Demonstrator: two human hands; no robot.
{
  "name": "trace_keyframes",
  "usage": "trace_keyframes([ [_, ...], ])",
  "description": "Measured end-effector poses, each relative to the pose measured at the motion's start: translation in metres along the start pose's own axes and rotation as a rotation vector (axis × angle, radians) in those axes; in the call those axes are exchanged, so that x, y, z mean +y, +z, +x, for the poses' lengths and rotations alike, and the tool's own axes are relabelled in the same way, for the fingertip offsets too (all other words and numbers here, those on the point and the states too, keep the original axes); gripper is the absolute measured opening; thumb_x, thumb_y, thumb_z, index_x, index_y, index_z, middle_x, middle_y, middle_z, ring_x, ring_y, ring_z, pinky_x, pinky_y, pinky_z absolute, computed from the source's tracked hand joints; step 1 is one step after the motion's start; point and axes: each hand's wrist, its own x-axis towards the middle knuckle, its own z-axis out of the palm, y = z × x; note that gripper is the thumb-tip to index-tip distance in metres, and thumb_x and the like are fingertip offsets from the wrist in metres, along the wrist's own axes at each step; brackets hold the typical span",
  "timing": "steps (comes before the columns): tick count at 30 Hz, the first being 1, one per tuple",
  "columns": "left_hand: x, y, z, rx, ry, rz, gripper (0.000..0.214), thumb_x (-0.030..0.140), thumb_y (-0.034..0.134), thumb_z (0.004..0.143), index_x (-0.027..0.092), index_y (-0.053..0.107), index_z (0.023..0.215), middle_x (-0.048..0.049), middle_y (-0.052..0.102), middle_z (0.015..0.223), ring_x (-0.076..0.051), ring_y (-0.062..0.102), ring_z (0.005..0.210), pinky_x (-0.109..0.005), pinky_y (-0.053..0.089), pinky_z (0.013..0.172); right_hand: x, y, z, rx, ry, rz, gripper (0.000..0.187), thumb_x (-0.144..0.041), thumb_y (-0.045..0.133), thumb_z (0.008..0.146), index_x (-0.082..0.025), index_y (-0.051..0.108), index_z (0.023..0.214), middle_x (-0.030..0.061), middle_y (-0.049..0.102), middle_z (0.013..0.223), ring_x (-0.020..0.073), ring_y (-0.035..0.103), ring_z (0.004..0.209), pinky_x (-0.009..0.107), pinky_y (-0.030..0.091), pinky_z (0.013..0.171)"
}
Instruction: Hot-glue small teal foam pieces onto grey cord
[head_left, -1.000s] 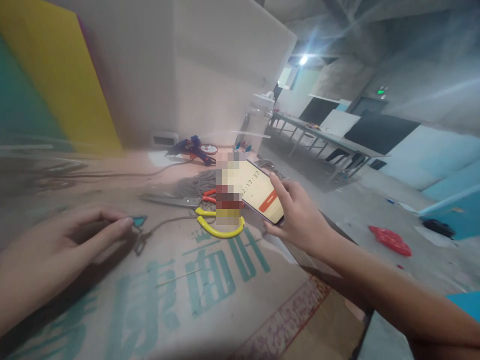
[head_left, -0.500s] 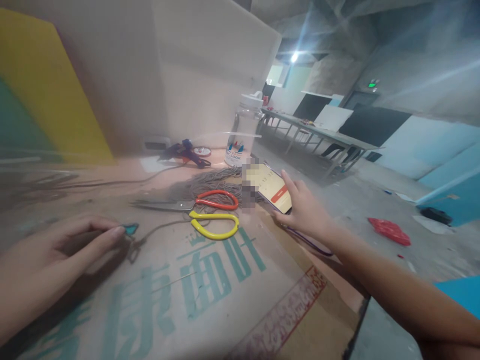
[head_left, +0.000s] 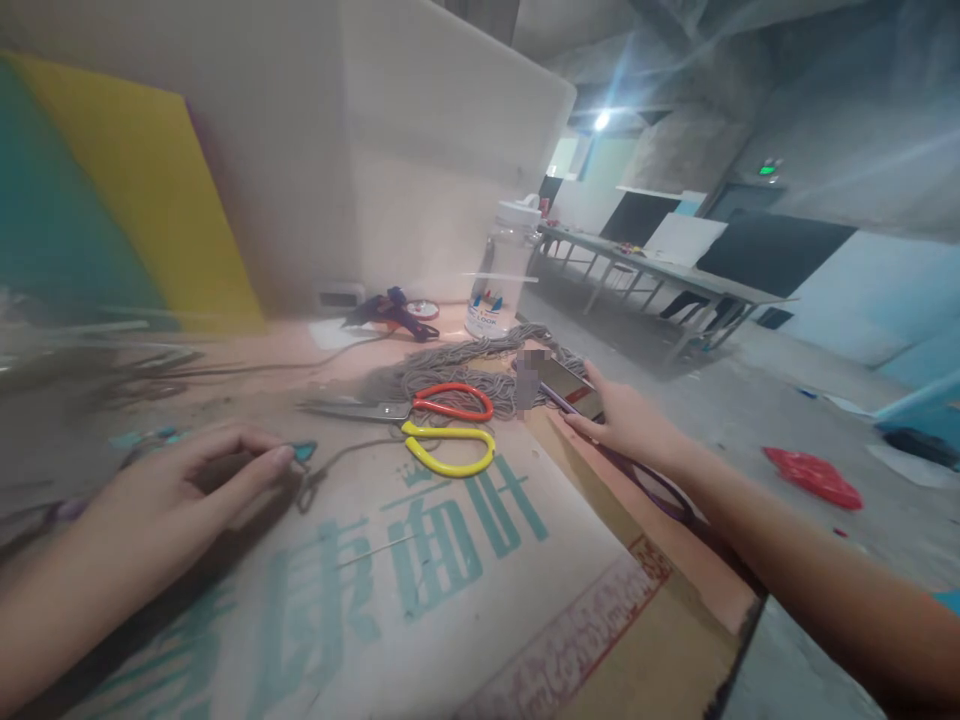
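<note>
My left hand (head_left: 202, 490) pinches a small teal piece (head_left: 304, 451) between thumb and fingertips; its exact kind is unclear. A grey cord (head_left: 349, 446) runs from near that piece toward the scissors. At the right, my right hand (head_left: 630, 425) grips the near end of a phone (head_left: 564, 385), which lies tilted low over a bundle of grey cord (head_left: 457, 362). Between my hands lie scissors (head_left: 409, 412) with one red and one yellow handle, blades pointing left. Under them is a printed cardboard sheet (head_left: 480, 630) with green characters.
A clear bottle (head_left: 499, 275) with a white lid stands at the back. Left of it lie a dark blue strap (head_left: 394, 312) and a tape roll (head_left: 422, 309). A thin stick (head_left: 379, 550) rests on the cardboard. A red plastic bag (head_left: 814, 477) is on the floor.
The phone in my right hand has tipped flatter and lower, and its bright screen now looks dim. My left hand still pinches the teal piece. The whole view has shifted slightly.
</note>
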Motion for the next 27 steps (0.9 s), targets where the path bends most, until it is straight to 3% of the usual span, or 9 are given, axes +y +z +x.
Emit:
trace_keyframes([
  [4,0.015,-0.005,-0.004,-0.045,-0.004,-0.004,0.036,0.056,0.054,0.086,0.022,0.066,0.084,0.0018,0.073,0.084,-0.022,0.064,0.082,-0.028,0.045,0.076,-0.024,-0.014,0.003,0.137,-0.193,-0.04,0.086,-0.06,0.06,0.084,-0.01,0.036,0.15,0.0234,0.065,0.123,0.0381,0.063,0.107,0.051,0.049,0.087],
  [7,0.016,-0.004,-0.005,0.003,0.091,-0.027,0.036,0.054,0.053,0.088,0.021,0.066,0.077,0.0004,0.072,0.079,-0.021,0.063,0.078,-0.028,0.045,0.077,-0.073,-0.028,0.004,0.192,-0.425,0.186,0.052,-0.05,0.056,0.091,-0.017,0.057,0.132,0.0167,0.063,0.129,0.0329,0.059,0.117,0.049,0.047,0.097],
  [9,0.015,-0.003,-0.005,0.013,0.113,-0.073,0.034,0.052,0.053,0.088,0.021,0.066,0.079,-0.0008,0.073,0.08,-0.021,0.064,0.078,-0.028,0.045,0.076,-0.116,-0.037,0.004,0.084,-0.528,0.416,0.036,-0.045,0.054,0.093,-0.021,0.065,0.117,0.0115,0.069,0.118,0.027,0.065,0.107,0.043,0.051,0.091],
  [12,0.015,-0.003,-0.005,0.019,0.115,-0.131,0.034,0.051,0.052,0.089,0.021,0.064,0.08,-0.0017,0.073,0.082,-0.021,0.064,0.08,-0.03,0.046,0.078,-0.178,-0.043,0.009,-0.087,-0.662,0.621,0.028,-0.04,0.058,0.092,-0.021,0.068,0.11,0.008,0.072,0.11,0.0223,0.067,0.1,0.037,0.052,0.087],
  [16,0.015,-0.005,-0.004,0.046,0.159,-0.165,0.031,0.047,0.052,0.091,0.02,0.063,0.079,-0.002,0.072,0.085,-0.021,0.063,0.084,-0.031,0.045,0.081,-0.232,-0.025,0.029,-0.242,-0.612,0.897,0.026,-0.037,0.059,0.091,-0.017,0.068,0.106,0.0073,0.074,0.101,0.0187,0.068,0.088,0.034,0.053,0.078],
  [18,0.015,-0.006,-0.003,0.074,0.166,-0.182,0.029,0.045,0.053,0.091,0.02,0.063,0.079,-0.0015,0.071,0.085,-0.02,0.062,0.084,-0.031,0.045,0.082,-0.244,-0.012,0.038,-0.348,-0.565,1.081,0.032,-0.041,0.061,0.089,-0.016,0.066,0.108,0.0076,0.073,0.099,0.0186,0.067,0.088,0.034,0.053,0.079],
  [21,0.015,-0.005,-0.003,0.09,0.195,-0.2,0.028,0.042,0.052,0.091,0.02,0.063,0.079,-0.0011,0.07,0.085,-0.02,0.061,0.084,-0.031,0.045,0.082,-0.25,0.001,0.043,-0.436,-0.578,1.289,0.049,-0.038,0.071,0.081,-0.017,0.058,0.124,0.0085,0.069,0.112,0.0186,0.065,0.096,0.036,0.052,0.086],
  [24,0.016,-0.005,-0.003,0.105,0.217,-0.175,0.028,0.041,0.052,0.091,0.02,0.063,0.078,-0.0012,0.069,0.085,-0.02,0.061,0.085,-0.032,0.045,0.083,-0.25,0.002,0.041,-0.533,-0.553,1.454,0.071,-0.028,0.076,0.076,-0.021,0.043,0.139,0.008,0.065,0.117,0.0141,0.064,0.086,0.031,0.054,0.076],
  [27,0.017,-0.004,-0.004,0.104,0.258,-0.155,0.028,0.041,0.052,0.092,0.02,0.064,0.078,-0.0012,0.069,0.087,-0.021,0.062,0.088,-0.032,0.045,0.085,-0.249,0.0,0.038,-0.588,-0.5,1.486,0.041,-0.032,0.067,0.085,-0.018,0.055,0.123,0.0032,0.067,0.093,0.0101,0.06,0.07,0.024,0.05,0.06],
])
